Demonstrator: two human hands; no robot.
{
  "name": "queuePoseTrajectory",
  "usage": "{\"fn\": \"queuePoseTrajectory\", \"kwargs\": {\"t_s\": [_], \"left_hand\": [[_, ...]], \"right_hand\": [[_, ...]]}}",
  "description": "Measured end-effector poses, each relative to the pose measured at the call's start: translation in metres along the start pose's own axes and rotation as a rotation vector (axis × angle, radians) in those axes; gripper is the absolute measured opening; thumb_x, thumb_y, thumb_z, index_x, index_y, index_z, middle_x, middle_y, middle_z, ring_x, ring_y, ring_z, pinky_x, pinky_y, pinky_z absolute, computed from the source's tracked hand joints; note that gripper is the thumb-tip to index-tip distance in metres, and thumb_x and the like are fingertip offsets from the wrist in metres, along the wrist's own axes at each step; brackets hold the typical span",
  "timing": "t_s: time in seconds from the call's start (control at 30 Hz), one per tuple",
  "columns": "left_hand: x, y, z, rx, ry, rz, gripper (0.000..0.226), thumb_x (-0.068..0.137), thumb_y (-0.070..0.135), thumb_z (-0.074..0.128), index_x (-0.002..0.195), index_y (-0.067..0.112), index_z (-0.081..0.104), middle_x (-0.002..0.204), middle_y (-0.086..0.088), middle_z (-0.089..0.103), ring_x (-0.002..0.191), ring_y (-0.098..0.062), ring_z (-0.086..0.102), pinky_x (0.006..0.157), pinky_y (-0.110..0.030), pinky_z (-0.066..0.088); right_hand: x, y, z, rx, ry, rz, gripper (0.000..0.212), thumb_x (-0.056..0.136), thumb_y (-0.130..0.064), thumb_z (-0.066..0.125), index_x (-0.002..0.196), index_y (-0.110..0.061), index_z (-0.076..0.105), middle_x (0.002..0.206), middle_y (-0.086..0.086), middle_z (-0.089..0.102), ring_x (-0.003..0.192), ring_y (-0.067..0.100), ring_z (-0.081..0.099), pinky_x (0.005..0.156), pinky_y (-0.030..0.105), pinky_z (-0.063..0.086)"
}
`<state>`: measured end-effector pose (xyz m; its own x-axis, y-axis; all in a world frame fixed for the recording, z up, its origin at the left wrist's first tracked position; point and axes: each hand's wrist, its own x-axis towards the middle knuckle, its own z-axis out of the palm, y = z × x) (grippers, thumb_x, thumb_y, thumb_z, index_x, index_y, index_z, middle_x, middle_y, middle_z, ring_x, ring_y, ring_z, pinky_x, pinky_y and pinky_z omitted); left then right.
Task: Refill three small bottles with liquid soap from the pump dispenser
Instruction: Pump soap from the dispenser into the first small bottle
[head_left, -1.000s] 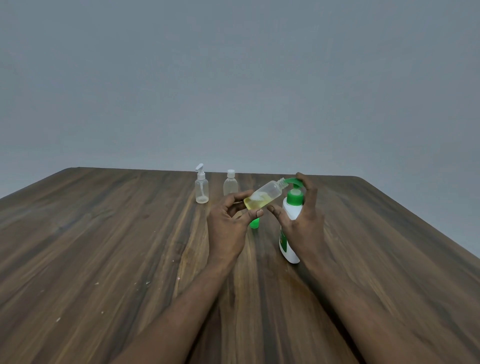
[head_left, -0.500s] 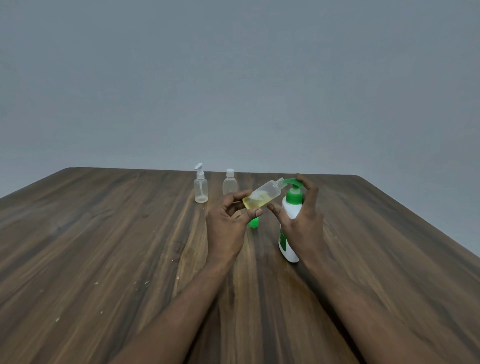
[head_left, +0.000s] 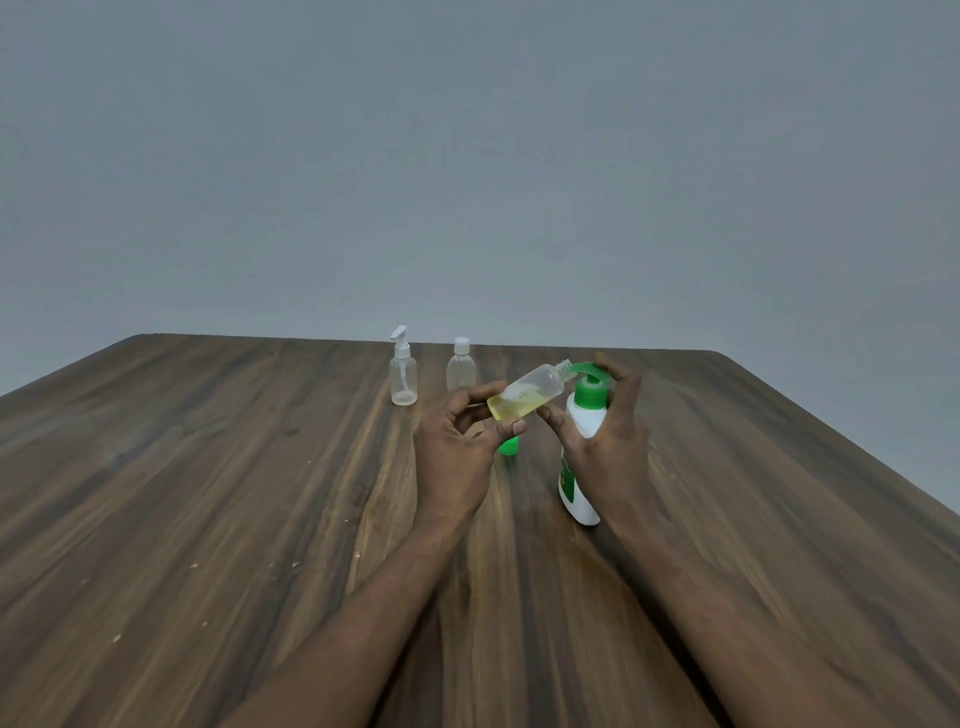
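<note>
My left hand (head_left: 454, 457) pinches the small bottle (head_left: 524, 397), mouth toward two o'clock; my right hand (head_left: 608, 452) grips the pump dispenser (head_left: 582, 423).

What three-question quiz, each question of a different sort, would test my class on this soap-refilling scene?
1. True or false: the left hand holds the tilted bottle with its open neck at the green spout of the pump dispenser.
2. Where is the loose green cap? A: on the pump dispenser. B: on the table, just beyond the left hand. C: on the tilted bottle.
3. Fill in: ___ more small bottles, the pump-top bottle and the white-capped bottle, stand upright farther back.
Key: 1 true; 2 B; 3 two.
</note>
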<state>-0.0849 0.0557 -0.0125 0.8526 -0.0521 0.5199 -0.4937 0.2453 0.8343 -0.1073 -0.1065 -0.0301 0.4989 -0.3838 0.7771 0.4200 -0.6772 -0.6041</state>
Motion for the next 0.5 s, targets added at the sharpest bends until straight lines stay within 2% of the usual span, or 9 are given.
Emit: {"fn": "queuePoseTrajectory", "kwargs": {"t_s": [0.13, 0.3, 0.4, 0.5], "left_hand": [[-0.0008, 0.0010, 0.0014, 0.000, -0.010, 0.000, 0.039, 0.072, -0.001, 0.084, 0.104, 0.021, 0.074, 0.097, 0.005, 0.078, 0.094, -0.007, 0.073, 0.077, -0.019, 0.057], [-0.0011, 0.0017, 0.0014, 0.008, -0.010, 0.000, 0.039, 0.072, 0.000, 0.084, 0.104, 0.021, 0.074, 0.098, 0.005, 0.077, 0.094, -0.005, 0.073, 0.077, -0.019, 0.057], [-0.0014, 0.0009, 0.0010, 0.012, -0.014, -0.001, 0.041, 0.071, 0.000, 0.085, 0.102, 0.025, 0.074, 0.097, 0.008, 0.078, 0.093, -0.004, 0.073, 0.076, -0.017, 0.056], [-0.0011, -0.0008, 0.0005, 0.023, -0.014, -0.003, 0.041, 0.072, 0.000, 0.085, 0.102, 0.026, 0.074, 0.098, 0.006, 0.077, 0.095, -0.007, 0.073, 0.079, -0.022, 0.058]], "right_hand": [[0.0002, -0.0027, -0.0005, -0.010, -0.023, -0.009, 0.080, 0.080, -0.048, 0.082, 0.142, -0.043, 0.032, 0.119, -0.046, 0.051, 0.095, -0.018, 0.058, 0.071, 0.000, 0.041], [0.0003, -0.0075, -0.0012, -0.002, -0.019, -0.010, 0.079, 0.077, -0.062, 0.074, 0.141, -0.044, 0.031, 0.120, -0.047, 0.050, 0.096, -0.020, 0.058, 0.071, -0.002, 0.041], [0.0004, -0.0033, 0.0010, 0.004, -0.004, 0.011, 0.071, 0.079, -0.052, 0.081, 0.132, -0.043, 0.035, 0.113, -0.047, 0.053, 0.093, -0.020, 0.058, 0.069, -0.002, 0.040], [-0.0003, 0.0009, 0.0018, 0.004, 0.004, 0.020, 0.070, 0.080, -0.043, 0.084, 0.131, -0.038, 0.037, 0.111, -0.046, 0.053, 0.095, -0.019, 0.057, 0.070, -0.002, 0.040]]}}
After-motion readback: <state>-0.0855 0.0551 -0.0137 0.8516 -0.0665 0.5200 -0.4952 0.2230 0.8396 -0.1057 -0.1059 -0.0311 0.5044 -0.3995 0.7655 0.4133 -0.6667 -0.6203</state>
